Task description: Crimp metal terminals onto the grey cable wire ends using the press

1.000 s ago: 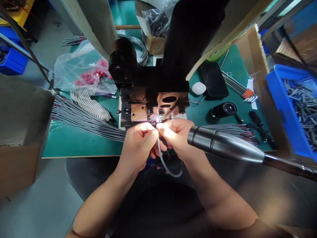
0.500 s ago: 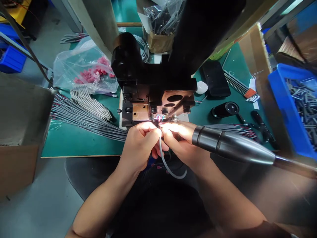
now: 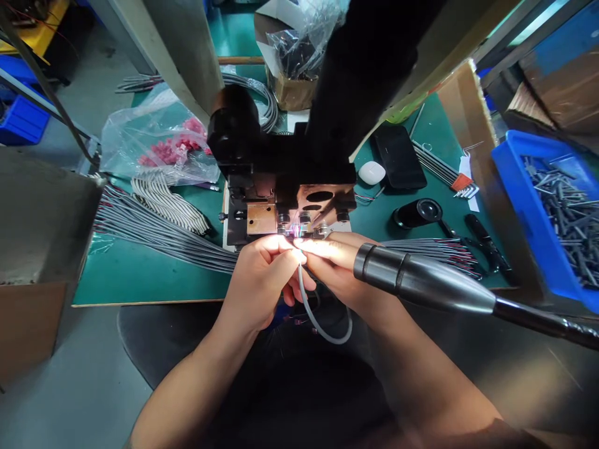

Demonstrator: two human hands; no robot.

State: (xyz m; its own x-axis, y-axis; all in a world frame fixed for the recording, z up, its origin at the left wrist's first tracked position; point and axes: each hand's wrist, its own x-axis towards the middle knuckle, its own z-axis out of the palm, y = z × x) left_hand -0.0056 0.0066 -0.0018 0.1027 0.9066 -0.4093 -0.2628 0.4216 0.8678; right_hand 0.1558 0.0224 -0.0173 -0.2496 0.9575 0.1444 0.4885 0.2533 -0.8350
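Between thumb and fingers my left hand [image 3: 262, 277] pinches a grey cable [image 3: 309, 315], which hangs below in a loop. My right hand [image 3: 339, 271] is closed on the same cable's end from the right, fingertips nearly meeting the left thumb. Thin coloured wires [image 3: 297, 231] spread from the cable end under the head of a black press machine [image 3: 285, 168]. Bright light from a metal gooseneck lamp [image 3: 421, 277] falls on the fingertips. The lamp partly covers my right hand. How far the wire tips go into the machine is hidden.
Bundles of grey cables [image 3: 168, 227] lie left on the green table [image 3: 154, 284], near a plastic bag [image 3: 140, 125] of pink connectors. To the right are a black cylinder [image 3: 417, 213], hex keys [image 3: 444, 171] and a blue bin [image 3: 519, 206] of grey pieces.
The view has shifted slightly, so the table and machine appear a little displaced. Both hands keep their pinch on the cable at the press, with its loop still hanging below.
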